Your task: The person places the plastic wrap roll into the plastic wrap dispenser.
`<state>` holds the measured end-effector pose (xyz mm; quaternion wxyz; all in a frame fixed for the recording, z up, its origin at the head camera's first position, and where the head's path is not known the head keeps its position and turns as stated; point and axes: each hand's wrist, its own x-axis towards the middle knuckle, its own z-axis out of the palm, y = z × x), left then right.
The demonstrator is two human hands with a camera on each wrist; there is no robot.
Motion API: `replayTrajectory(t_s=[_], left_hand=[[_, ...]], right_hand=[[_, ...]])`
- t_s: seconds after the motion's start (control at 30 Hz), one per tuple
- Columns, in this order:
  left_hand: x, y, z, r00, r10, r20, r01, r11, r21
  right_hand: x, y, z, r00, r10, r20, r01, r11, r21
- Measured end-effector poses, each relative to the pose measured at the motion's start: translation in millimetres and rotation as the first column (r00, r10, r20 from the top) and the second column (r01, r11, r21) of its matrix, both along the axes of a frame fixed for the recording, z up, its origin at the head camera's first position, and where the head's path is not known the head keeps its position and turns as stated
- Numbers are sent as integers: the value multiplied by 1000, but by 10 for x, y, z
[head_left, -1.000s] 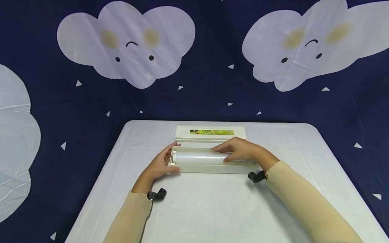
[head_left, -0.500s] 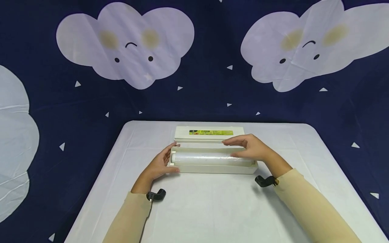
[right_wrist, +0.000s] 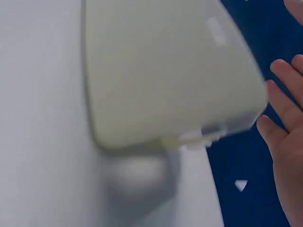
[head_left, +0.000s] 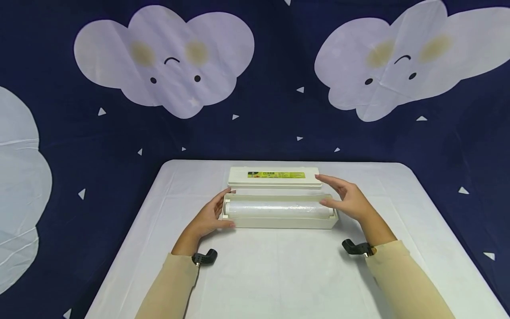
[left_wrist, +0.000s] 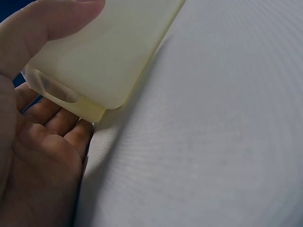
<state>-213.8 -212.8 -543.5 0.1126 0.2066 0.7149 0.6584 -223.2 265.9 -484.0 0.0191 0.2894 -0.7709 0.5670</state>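
Note:
An off-white cling film box point(head_left: 279, 223) lies lengthwise on the table without its lid, a roll of cling film point(head_left: 275, 208) seated inside. My left hand point(head_left: 208, 217) holds the box's left end. In the left wrist view, the thumb point(left_wrist: 71, 21) lies on the front wall of the box point(left_wrist: 99, 61) and the fingers reach round the end. Over the box's right end is my right hand point(head_left: 348, 199), thumb and fingers spread, gripping nothing. In the right wrist view, its fingers point(right_wrist: 284, 106) show beside the blurred box point(right_wrist: 165, 75).
Directly behind the box lies its off-white lid point(head_left: 275, 180), bearing a yellow-green label point(head_left: 276, 175). A white cloth covers the table point(head_left: 275, 274). Beyond the far edge hangs a dark blue backdrop point(head_left: 275, 110) with cloud prints.
My right hand has lifted off the roll and moved right, its fingers spreading over the box's right end. The left hand stays at the left end.

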Motion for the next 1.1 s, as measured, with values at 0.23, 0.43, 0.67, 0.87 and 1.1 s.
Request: replayTrajectory(t_s=[0.23, 0.43, 0.67, 0.87, 1.1], left_hand=[[1, 4, -4, 1000, 3, -7, -3, 1000, -5], [0, 4, 2, 1000, 9, 7, -9, 1000, -7], [9, 5, 0, 1000, 11, 26, -11, 1000, 0], [7, 15, 4, 1000, 11, 25, -11, 1000, 2], [12, 13, -6, 1000, 13, 11, -13, 1000, -6]], right_hand=[[130, 165, -268, 999, -9, 50, 12, 998, -55], [217, 200, -421, 998, 21, 64, -15, 996, -89], [285, 194, -479, 994, -21, 103, 28, 997, -67], [304, 197, -483, 990, -39, 133, 46, 998, -52], [333, 167, -479, 985, -43, 167, 54, 997, -61]])
